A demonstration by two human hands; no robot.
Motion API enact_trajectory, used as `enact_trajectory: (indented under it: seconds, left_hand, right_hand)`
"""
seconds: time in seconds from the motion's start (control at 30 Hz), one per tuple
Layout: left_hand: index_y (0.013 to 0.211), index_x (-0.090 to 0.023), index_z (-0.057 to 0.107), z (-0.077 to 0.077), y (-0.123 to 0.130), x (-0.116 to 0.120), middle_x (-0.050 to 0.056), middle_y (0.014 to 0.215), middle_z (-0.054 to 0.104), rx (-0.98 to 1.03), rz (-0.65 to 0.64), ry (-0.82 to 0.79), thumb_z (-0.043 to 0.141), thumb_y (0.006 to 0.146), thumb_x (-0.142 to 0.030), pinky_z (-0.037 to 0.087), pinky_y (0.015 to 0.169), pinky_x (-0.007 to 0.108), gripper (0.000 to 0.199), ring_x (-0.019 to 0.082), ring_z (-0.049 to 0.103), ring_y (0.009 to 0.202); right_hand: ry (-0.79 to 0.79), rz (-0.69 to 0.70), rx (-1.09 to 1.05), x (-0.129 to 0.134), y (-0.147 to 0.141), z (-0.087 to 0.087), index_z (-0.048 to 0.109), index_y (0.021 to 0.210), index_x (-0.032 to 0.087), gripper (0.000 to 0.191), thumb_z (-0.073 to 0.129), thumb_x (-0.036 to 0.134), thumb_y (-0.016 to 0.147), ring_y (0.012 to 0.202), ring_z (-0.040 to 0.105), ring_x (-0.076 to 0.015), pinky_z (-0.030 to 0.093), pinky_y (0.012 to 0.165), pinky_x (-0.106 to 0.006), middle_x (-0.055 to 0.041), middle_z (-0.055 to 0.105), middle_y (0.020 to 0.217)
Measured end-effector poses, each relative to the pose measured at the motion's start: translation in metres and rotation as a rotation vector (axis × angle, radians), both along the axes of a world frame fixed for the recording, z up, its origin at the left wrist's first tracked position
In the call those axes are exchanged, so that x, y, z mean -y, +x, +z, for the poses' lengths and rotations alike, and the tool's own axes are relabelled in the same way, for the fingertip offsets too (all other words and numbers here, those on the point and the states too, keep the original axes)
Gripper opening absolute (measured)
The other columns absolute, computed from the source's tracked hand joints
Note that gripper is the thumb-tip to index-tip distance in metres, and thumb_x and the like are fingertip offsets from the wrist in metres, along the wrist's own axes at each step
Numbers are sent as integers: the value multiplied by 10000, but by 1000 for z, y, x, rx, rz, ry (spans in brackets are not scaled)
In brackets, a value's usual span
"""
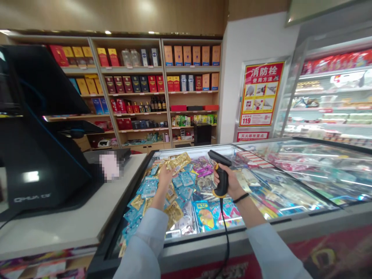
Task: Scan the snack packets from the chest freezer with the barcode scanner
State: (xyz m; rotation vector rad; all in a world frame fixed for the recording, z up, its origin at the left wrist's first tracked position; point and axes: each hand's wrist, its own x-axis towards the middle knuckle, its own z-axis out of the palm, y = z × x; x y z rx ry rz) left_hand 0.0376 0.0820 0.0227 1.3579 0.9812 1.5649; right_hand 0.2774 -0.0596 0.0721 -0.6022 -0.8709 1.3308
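Observation:
A black and yellow barcode scanner (222, 180) with a cable hanging down is gripped in my right hand (232, 181), its head pointing up and left. My left hand (165, 177) is at the gold packets (181, 160) on the far part of a pile; its fingers are partly hidden, and whether they hold a packet is unclear. Blue packets (149, 186) and more gold ones lie around and below this hand on the glass freezer top. Purple packets (202, 166) lie between the two hands.
On the left, a counter (116, 193) carries a large black machine (43, 162). The freezer's frame (203, 236) runs along the near side, with colourful packages under its glass. Shelves of boxes (139, 83), a red poster (261, 95) and a lit refrigerated display (334, 97) stand behind.

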Motion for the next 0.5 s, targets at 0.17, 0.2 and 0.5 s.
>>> enact_trajectory:
  seconds: [0.17,0.2,0.5]
  left_hand:
    - [871,-154,626,-8,-5,-11,59,913,690,227,53,-12,676,777,-365,608,742,398,236,206,684,848]
    - [856,-154,629,-9,-7,-12,55,907,690,253,50,8,676,777,-387,607,760,400,250,207,680,865]
    - [901,-146,628,-3,-11,-18,70,962,692,325,106,30,608,832,-521,572,900,410,382,203,677,946]
  right_hand:
    - [-26,80,195,-46,-26,-1,586,728,183,352,714,510,706,369,430,-82,371,344,-211,55,498,503]
    - [-13,54,271,-52,-30,-3,593,731,183,345,716,505,711,365,441,-88,368,336,-217,50,513,506]
    - [194,61,700,-44,-54,-12,539,566,199,386,673,496,773,297,446,-109,350,318,-236,21,527,410]
